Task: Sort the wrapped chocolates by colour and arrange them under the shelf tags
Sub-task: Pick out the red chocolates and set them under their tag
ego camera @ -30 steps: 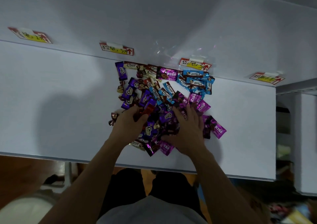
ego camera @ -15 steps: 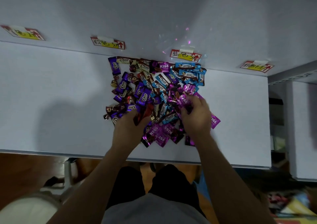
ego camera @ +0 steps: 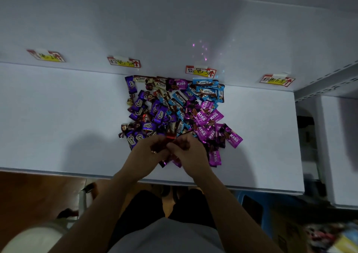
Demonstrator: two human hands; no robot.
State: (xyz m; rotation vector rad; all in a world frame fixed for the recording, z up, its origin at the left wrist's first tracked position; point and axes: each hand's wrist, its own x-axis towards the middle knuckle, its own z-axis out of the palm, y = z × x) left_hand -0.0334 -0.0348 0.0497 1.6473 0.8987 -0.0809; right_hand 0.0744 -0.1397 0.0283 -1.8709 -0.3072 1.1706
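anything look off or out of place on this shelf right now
Nothing looks damaged, but the chocolates lie in one jumbled heap, with purple, blue, magenta and cream wrappers mixed together. Only a few blue ones sit grouped under a tag.

Purple, blue and magenta chocolates on a white shelf under red-and-yellow tags

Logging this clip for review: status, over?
Left hand grips red-wrapped chocolates; right hand curled beside it, hold unclear. Pile mixed, unsorted below tags. Nothing blocking.
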